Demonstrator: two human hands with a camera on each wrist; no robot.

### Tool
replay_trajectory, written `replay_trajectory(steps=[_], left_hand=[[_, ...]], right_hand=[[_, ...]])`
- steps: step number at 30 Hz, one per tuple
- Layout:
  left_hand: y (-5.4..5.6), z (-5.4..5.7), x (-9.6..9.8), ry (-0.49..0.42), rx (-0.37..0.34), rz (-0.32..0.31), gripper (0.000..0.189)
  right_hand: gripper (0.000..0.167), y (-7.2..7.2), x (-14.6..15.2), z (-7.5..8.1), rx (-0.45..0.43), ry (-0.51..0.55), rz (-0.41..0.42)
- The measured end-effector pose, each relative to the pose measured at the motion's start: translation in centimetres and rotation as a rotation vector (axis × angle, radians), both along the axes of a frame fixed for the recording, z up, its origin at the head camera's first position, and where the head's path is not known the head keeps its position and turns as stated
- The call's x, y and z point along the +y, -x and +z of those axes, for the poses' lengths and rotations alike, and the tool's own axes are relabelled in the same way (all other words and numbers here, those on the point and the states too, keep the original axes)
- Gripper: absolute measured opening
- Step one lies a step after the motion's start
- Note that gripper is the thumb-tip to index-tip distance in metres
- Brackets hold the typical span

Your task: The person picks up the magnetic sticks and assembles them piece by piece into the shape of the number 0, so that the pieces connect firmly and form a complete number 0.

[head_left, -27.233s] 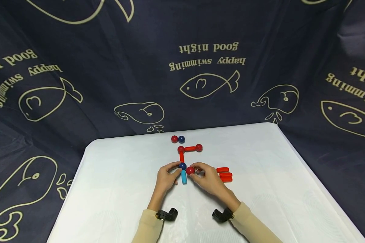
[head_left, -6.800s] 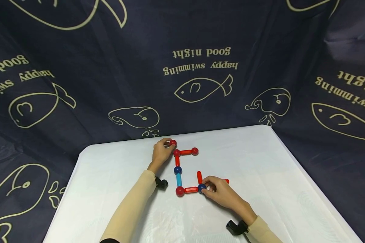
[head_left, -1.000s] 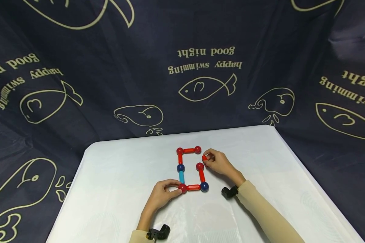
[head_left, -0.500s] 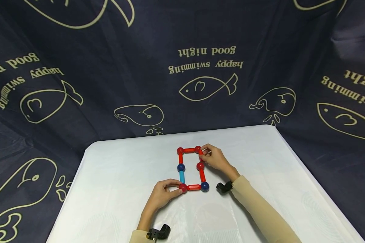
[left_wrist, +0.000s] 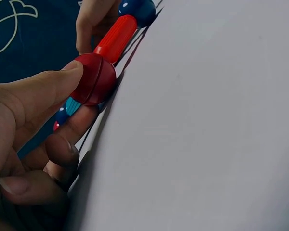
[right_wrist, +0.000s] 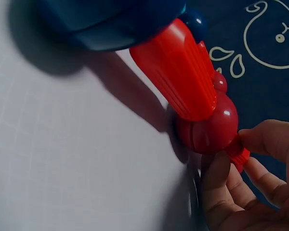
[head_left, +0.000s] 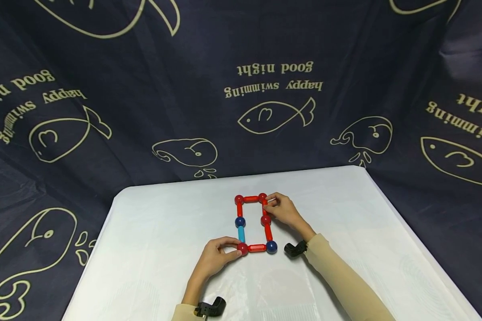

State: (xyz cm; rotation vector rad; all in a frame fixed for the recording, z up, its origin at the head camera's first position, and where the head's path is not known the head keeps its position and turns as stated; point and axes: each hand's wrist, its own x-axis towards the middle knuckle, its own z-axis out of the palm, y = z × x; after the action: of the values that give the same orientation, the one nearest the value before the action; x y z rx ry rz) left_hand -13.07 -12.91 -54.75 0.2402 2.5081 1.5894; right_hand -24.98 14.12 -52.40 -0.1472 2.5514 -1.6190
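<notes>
Magnetic balls and rods form a rectangle on the white table. My left hand (head_left: 214, 256) pinches the near-left red ball (head_left: 243, 248) between thumb and fingers; the left wrist view shows the same red ball (left_wrist: 94, 79). On the right side, my right hand (head_left: 284, 210) pinches a red rod (right_wrist: 238, 151) between the far-right red ball (head_left: 263, 197) and the middle red ball (head_left: 266, 220). Fingers partly cover that rod. A light-blue rod (head_left: 241, 234) joins the left ball to a dark-blue ball (head_left: 240, 221). Another dark-blue ball (head_left: 272, 247) marks the near-right corner.
A red rod (head_left: 257, 248) makes the near side and another red rod (head_left: 251, 199) the far side. The white table (head_left: 164, 214) ends at a dark cloth (head_left: 289, 147) with fish drawings. Each wrist wears a black strap with a camera.
A second ago my right hand held the red rod just right of the gap; it has moved left into line between the two red balls. My left hand stays on its ball.
</notes>
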Motion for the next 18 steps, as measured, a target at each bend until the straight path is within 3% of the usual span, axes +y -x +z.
replay_trajectory(steps=[18], left_hand=[[-0.13, 0.23, -0.02, -0.009, 0.013, -0.004, 0.025]], right_hand=[[0.029, 0.18, -0.15, -0.35, 0.018, -0.041, -0.003]])
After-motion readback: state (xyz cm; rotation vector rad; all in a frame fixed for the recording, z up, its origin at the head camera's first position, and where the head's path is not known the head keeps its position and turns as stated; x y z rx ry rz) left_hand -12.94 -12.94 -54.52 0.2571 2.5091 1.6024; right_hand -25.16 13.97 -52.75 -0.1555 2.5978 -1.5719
